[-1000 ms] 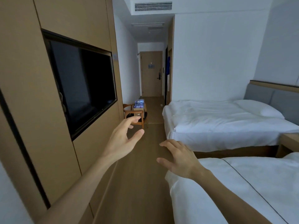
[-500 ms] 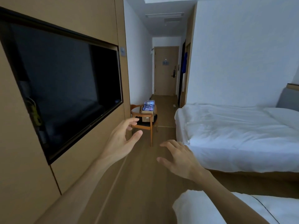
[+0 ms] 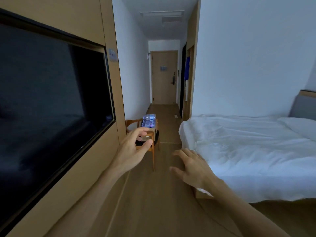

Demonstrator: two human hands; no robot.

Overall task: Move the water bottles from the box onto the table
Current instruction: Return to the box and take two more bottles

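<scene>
A narrow bedroom with a light wooden floor [image 3: 150,202] is seen, leading down a short hallway to a closed pale wooden door [image 3: 164,77] at the far end. On the left, a large black flat screen [image 3: 51,103] is set into a tan wood-panelled wall [image 3: 95,16]. On the right, a bed with rumpled white sheets [image 3: 248,151] is placed against a plain white wall, with a grey padded headboard [image 3: 303,106] at its far right edge.

A brown wooden chair with a curved backrest [image 3: 153,146] is found beside the panelled wall, near the hallway entrance. On its seat a brown cardboard box [image 3: 151,132] is seen, and a pack of clear plastic water bottles [image 3: 149,120] sits in the top of it; single bottles cannot be told apart.

Both bare arms are stretched forward, well short of the chair. The left hand [image 3: 132,151] is held up with its fingers [image 3: 139,131] loosely bent and the thumb set apart below them; nothing is gripped. The right hand [image 3: 191,166] is held palm down over the floor, its fingers spread and relaxed, nothing held.
</scene>
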